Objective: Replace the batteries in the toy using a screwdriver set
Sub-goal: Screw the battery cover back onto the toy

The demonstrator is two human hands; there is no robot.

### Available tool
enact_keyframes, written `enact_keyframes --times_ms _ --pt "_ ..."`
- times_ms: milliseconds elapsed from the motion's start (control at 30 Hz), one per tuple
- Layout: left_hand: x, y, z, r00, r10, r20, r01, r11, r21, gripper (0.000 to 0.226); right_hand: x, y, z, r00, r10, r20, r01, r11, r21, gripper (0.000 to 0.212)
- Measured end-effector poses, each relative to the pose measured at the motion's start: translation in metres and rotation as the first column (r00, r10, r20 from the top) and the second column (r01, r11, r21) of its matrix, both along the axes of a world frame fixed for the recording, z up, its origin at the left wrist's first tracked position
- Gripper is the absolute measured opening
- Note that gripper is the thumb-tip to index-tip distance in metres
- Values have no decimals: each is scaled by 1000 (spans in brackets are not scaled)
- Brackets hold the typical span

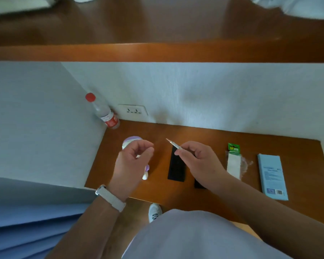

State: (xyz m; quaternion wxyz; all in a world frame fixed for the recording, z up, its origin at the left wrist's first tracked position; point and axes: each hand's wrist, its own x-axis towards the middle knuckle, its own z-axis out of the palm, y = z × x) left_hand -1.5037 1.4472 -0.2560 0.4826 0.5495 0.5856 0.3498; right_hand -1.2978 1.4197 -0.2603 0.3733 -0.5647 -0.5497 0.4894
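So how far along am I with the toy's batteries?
Early. Done: screwdriver set case lies open. In hand: right hand grips the screwdriver, left hand hovers over the toy. Left, apparently: opening the toy, swapping cells; the battery pack lies apart on the table.

Prob. a bedroom or hotel rm, not a workshop: small wooden desk (232, 141) under the fingers (187, 154), tucked in a corner of white textured wall (223, 94); wall socket (132, 110) & red-cap water bottle (105, 113) just beyond the fingers; wood shelf (157, 53) above; blue fabric (26, 212) to their left.
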Motion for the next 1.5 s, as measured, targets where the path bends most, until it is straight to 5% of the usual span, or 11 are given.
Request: enact_keyframes --times_ms 167,300,500,633,733,1033,1267,1500 --pt "-63 11 -33 955 126 -270 -103 990 100 16 -27 8 -7 999 -19 -46 15 996 -85 16" --pt "-86 14 -63 903 252 -348 -274 962 -14 12 -47 23 -11 993 -30 -117 7 981 -193 23" --pt "-96 20 -94 956 289 -52 -281 852 -441 45 -78 50 -22 968 -116 -222 31 935 -353 28" --pt "-105 30 -107 972 204 113 -117 846 -521 61 -91 69 -25 959 -189 -212 93 915 -393 16" --pt "-112 39 -115 978 100 183 15 842 -539 81 -102 79 -31 960 -178 -215 84 919 -386 17" --pt "-103 49 -133 922 105 372 142 802 -580 46 -128 87 -74 871 -282 -402 98 903 -419 21" --pt "-106 55 -139 903 78 423 178 829 -531 69 -132 84 -88 808 -314 -499 98 906 -411 19" --pt "-105 61 -139 895 21 445 238 822 -517 64 -130 85 -88 813 -319 -486 120 910 -396 20"
